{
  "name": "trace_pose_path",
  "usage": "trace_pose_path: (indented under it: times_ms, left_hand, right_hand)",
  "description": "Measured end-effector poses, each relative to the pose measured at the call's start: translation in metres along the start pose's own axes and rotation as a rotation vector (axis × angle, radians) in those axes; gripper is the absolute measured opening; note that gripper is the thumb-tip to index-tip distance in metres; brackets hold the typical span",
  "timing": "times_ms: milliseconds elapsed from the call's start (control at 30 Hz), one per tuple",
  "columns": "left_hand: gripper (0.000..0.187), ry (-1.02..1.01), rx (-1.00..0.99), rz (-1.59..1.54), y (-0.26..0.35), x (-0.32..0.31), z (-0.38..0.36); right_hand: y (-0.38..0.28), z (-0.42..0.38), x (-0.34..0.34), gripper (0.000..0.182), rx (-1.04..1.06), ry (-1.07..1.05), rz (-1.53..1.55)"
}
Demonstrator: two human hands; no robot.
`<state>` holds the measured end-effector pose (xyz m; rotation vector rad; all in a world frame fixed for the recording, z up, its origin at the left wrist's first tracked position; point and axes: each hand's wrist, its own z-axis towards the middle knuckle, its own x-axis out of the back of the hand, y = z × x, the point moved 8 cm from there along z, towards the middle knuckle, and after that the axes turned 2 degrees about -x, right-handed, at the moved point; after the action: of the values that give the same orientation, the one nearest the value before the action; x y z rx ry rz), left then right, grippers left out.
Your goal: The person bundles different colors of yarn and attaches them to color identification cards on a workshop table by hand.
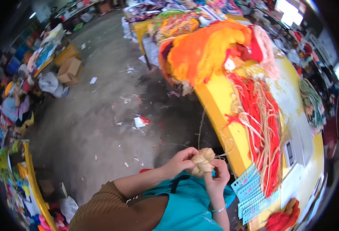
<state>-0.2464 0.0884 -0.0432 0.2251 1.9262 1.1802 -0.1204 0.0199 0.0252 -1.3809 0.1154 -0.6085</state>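
A small beige yarn skein [202, 164], twisted into a knot-like bundle, sits between my two hands just above my teal apron. My left hand [180, 161] pinches the skein's left side, its fingers closed. On the opposite side, my right hand [218, 176] grips the skein with thumb and fingers, and a bracelet circles that wrist. Loose beige strands trail from the bundle toward the table edge and downward. Right of my hands, blue cards with rows of holes [250, 188] lie fanned on the yellow table [210, 102].
Red and beige yarn strands [260, 127] stretch along the table, beyond them a large orange yarn heap [204, 48]. A grey device with a display [290, 153] rests at right. A cardboard box [70, 71] and scraps [140, 122] lie on the floor. Another person [13, 106] sits far left.
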Motion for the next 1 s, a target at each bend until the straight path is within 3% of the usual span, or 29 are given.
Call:
trace_pose_path:
  times_ms: [200, 367, 500, 567, 600, 633, 667, 700, 767, 800, 900, 1000]
  left_hand:
    - [0.022, -0.021, 0.069, 0.09, -0.004, -0.001, 0.005]
    - [0.018, -0.077, -0.015, 0.153, 0.014, -0.011, 0.019]
    - [0.022, -0.088, -0.02, -0.134, 0.02, -0.027, 0.032]
    - [0.024, -0.099, 0.088, -0.337, 0.017, -0.033, 0.038]
    - [0.025, 0.014, 0.173, -0.402, 0.017, -0.041, 0.037]
    - [0.025, 0.004, 0.18, -0.402, 0.018, -0.047, 0.039]
    - [0.024, 0.044, 0.189, -0.374, 0.018, -0.048, 0.04]
    - [0.024, 0.088, 0.199, -0.344, 0.017, -0.046, 0.041]
    - [0.022, 0.065, 0.153, -0.251, 0.015, -0.037, 0.042]
    - [0.02, 0.046, 0.098, -0.161, 0.018, -0.035, 0.042]
    - [0.017, 0.014, 0.099, -0.026, 0.022, -0.04, 0.037]
    - [0.016, -0.092, 0.139, 0.026, 0.032, -0.045, 0.038]
  right_hand:
    - [-0.019, 0.0, 0.011, 0.018, 0.116, -0.006, -0.092]
    - [-0.007, 0.0, 0.028, 0.021, 0.048, 0.053, -0.071]
    - [0.026, 0.004, 0.031, 0.018, -0.105, 0.111, 0.177]
    - [0.044, 0.003, 0.027, 0.018, -0.275, 0.115, 0.413]
    - [0.046, 0.004, 0.027, 0.018, -0.271, 0.129, 0.443]
    - [0.05, 0.004, 0.028, 0.019, -0.263, 0.138, 0.475]
    - [0.051, 0.004, 0.033, 0.024, -0.183, 0.117, 0.233]
    - [0.045, 0.005, 0.038, 0.024, -0.185, 0.125, 0.232]
    - [-0.01, 0.012, 0.046, 0.032, 0.149, 0.118, -0.434]
    - [-0.028, 0.013, 0.048, 0.039, 0.235, 0.138, -0.509]
    - [-0.03, 0.008, 0.041, 0.037, 0.322, 0.043, -0.615]
    - [-0.016, 0.006, 0.047, 0.031, 0.285, 0.12, -0.469]
